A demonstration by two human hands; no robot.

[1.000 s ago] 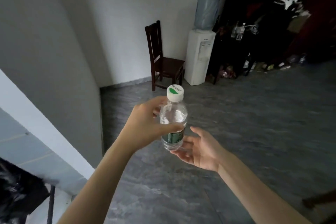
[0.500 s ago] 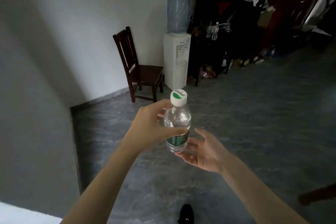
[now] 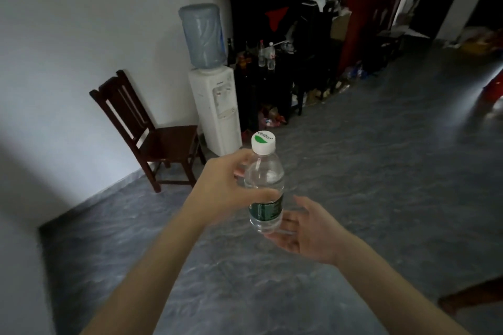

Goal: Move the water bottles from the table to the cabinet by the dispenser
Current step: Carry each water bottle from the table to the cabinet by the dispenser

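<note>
Water bottle [image 3: 264, 185] in our left hand [image 3: 226, 187] stands upright in the air, out in front of us and above the grey floor [image 3: 381, 171]. Our left fingers [image 3: 261, 194] curl round its clear middle, just above the green label. Its white cap has a green patch on top. Our right hand [image 3: 304, 228] sits under and beside the bottle's bottom end with its palm up. Its fingers are spread and loose, and we cannot tell if they touch the bottle.

Far ahead by the white wall [image 3: 95, 22] we see a white water dispenser [image 3: 215, 106] with a big blue jug [image 3: 202, 35] on top. A dark wooden chair [image 3: 147, 128] stands to its left. On its right is a dark cabinet [image 3: 266, 95], and two small clear bottles [image 3: 266, 54] stand on its top. More dark things are piled further right, too blurry to name.
</note>
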